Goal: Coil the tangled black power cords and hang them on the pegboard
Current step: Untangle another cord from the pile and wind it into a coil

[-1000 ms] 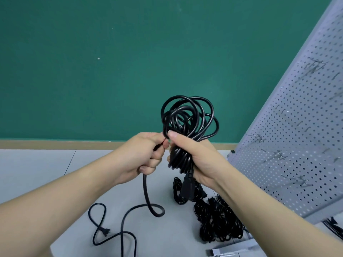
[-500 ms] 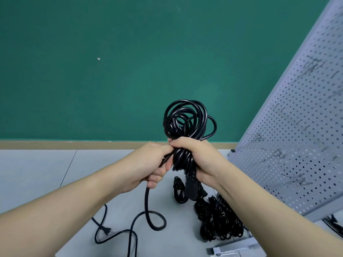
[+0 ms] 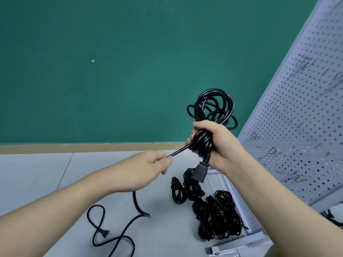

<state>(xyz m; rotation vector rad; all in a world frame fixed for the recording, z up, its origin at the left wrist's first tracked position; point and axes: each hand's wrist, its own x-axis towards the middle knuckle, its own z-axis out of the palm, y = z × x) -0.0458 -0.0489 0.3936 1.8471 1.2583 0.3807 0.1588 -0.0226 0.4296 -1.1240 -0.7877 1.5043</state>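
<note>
My right hand [image 3: 221, 145] grips a coiled black power cord [image 3: 213, 108] around its middle, loops sticking up above the fist and its socket plug [image 3: 199, 173] hanging below. A taut strand [image 3: 178, 151] runs from the coil down-left to my left hand [image 3: 146, 169], which pinches it between thumb and fingers. The cord's loose tail [image 3: 115, 238] snakes over the grey floor below, ending in a pronged plug [image 3: 104, 233]. The grey pegboard [image 3: 297, 136] with metal hooks leans at the right, just beside my right hand.
Several coiled black cords [image 3: 213, 214] lie bundled on the floor at the pegboard's base. A green wall [image 3: 111, 71] with a tan baseboard stands behind. A small metal part [image 3: 217, 250] lies near the bottom edge.
My left hand has pulled away from the coil, down and left, drawing a strand taut. My right hand has shifted right with the coil, nearer the pegboard.
</note>
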